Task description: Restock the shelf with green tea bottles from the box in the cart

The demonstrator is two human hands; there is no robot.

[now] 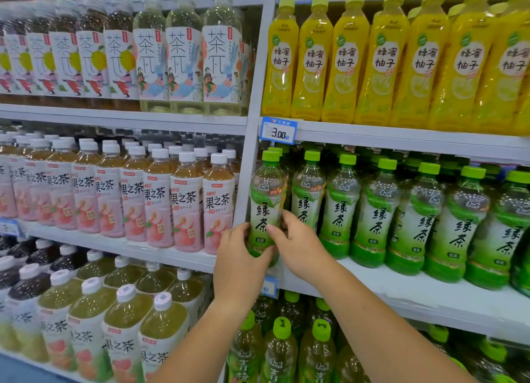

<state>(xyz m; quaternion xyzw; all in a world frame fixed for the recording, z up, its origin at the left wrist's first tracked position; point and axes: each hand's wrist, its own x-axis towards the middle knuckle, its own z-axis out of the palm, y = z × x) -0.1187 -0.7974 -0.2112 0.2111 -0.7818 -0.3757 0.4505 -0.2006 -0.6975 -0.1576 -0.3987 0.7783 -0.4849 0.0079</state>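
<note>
A green tea bottle (pixel 265 202) with a green cap stands upright at the left end of the white shelf (pixel 415 291), against the grey upright post. My left hand (pixel 241 265) grips its lower left side. My right hand (pixel 298 245) holds its lower right side, thumb across the label. A row of several matching green tea bottles (pixel 378 213) lines the shelf front to the right, with more behind. The box and the cart are out of view.
Yellow honey-citron bottles (pixel 381 58) fill the shelf above. Pink peach tea bottles (pixel 186 199) stand in the bay to the left. A blue price tag (pixel 277 130) hangs above the held bottle. Green-capped bottles (pixel 281 351) sit on the shelf below.
</note>
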